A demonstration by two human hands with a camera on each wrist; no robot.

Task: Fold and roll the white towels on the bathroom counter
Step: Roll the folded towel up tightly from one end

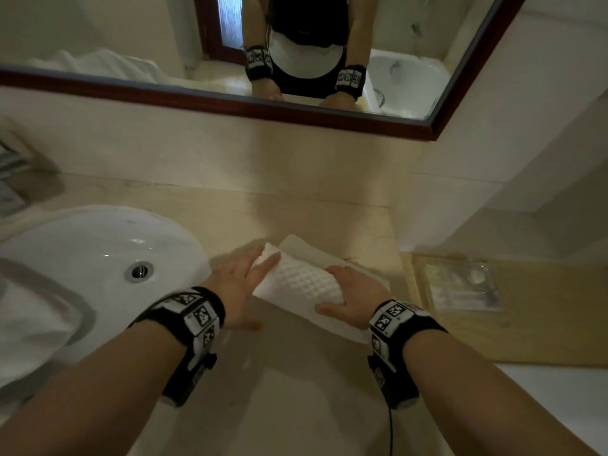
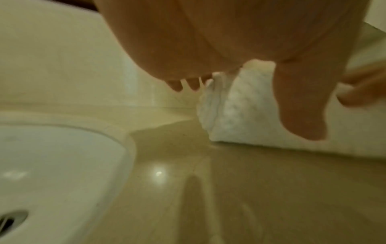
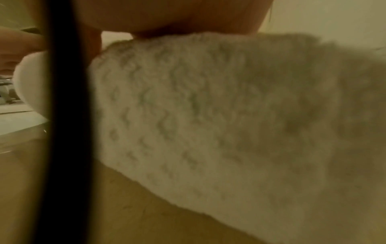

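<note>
A white waffle-textured towel [image 1: 297, 284] lies partly rolled on the beige counter [image 1: 289, 373], just right of the sink. Its flat tail reaches toward me under the roll. My left hand [image 1: 255, 268] rests with straight fingers against the roll's left end. My right hand [image 1: 335, 289] curls over the right part of the roll, thumb on the near side. The left wrist view shows the towel's layered end [image 2: 240, 107] beyond my left thumb [image 2: 298, 107]. In the right wrist view the towel [image 3: 208, 115] fills the frame under my palm [image 3: 177, 16].
The white sink [image 1: 82, 255] sits at the left with more white cloth [image 1: 29, 324] over its near edge. A wooden board [image 1: 543, 324] holding a clear packet [image 1: 460, 284] lies right of the towel. The mirror frame [image 1: 230, 103] runs along the wall behind.
</note>
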